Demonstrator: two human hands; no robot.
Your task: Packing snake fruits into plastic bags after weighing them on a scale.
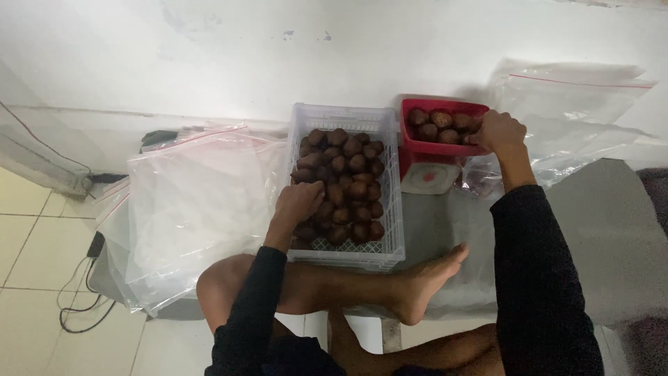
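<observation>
While the left hand closes over brown round fruits in the white slotted crate, the right hand pinches one at the heaped red tub on a small scale, where a nudge could tip it.

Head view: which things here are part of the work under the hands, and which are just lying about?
In use:
left hand in the white crate of brown fruits
right hand at the red tub on the scale

Lying about:
clear zip bags
black cable
</observation>
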